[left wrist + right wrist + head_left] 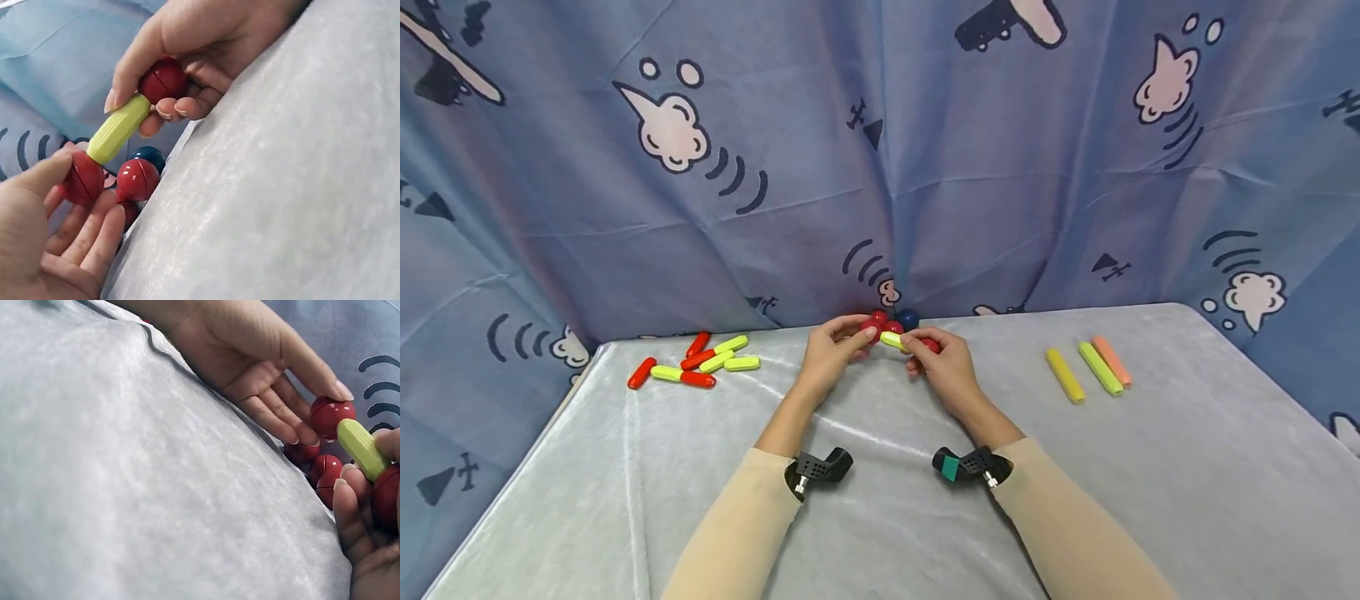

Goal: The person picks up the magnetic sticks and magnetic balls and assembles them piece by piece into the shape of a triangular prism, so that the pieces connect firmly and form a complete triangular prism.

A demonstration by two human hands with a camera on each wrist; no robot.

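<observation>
In the head view, my left hand (829, 354) and right hand (947, 367) meet near the table's far edge. Thumb and fingers of the left pinch a red ball (86, 178). A yellow-green magnetic-type rod (119, 129) touches that ball at one end. The right hand grips the rod near its other end, where a second red ball (164, 81) sits against the fingers. Close behind lie more red balls (137, 180) and a dark blue ball (907, 319). Fingers partly hide some of these balls.
Short red rods (642, 373) and yellow-green rods (742, 363) lie scattered at the table's left. Toward the right lie longer sticks: yellow (1065, 377), green (1101, 368) and orange (1112, 362). A patterned blue curtain (805, 150) hangs behind the white-covered table (865, 517).
</observation>
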